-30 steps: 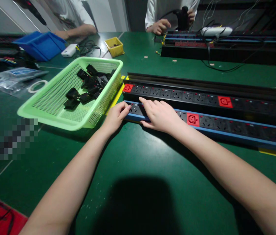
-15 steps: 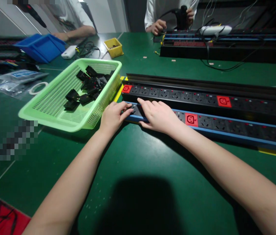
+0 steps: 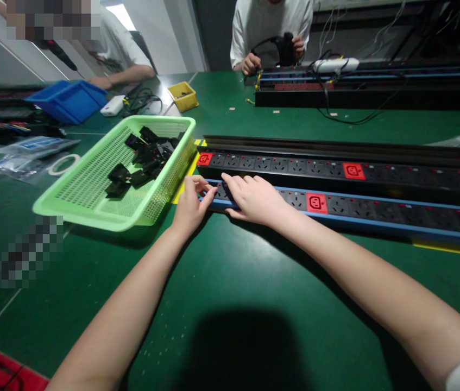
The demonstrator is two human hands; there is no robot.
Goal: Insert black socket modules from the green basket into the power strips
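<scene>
A long blue-edged power strip [image 3: 360, 205] lies on the table, with black sockets and one red socket. My left hand [image 3: 191, 203] is at its left end, fingers curled and thumb against the end socket; whether a loose piece is between the fingertips is hidden. My right hand [image 3: 256, 198] lies across the strip just to the right, fingers over the sockets and thumb at the front edge, gripping it. Behind it runs a second, black power strip [image 3: 278, 163] with two red sockets. Left of my hands, a green basket [image 3: 79, 217] contains several black socket modules [image 3: 140, 177].
Across the green table [image 3: 230, 271], two people sit at work; one handles a black object. Further strips [image 3: 360, 98] with cables lie at the back right. A blue bin [image 3: 67, 100], a yellow bin [image 3: 183, 98], plastic bags [image 3: 30, 152] and a tape roll [image 3: 63, 164] stand or lie left.
The view has shifted a little, so the far things sit lower. My left hand's fingers have curled more at the strip's end. My right hand stays on the strip.
</scene>
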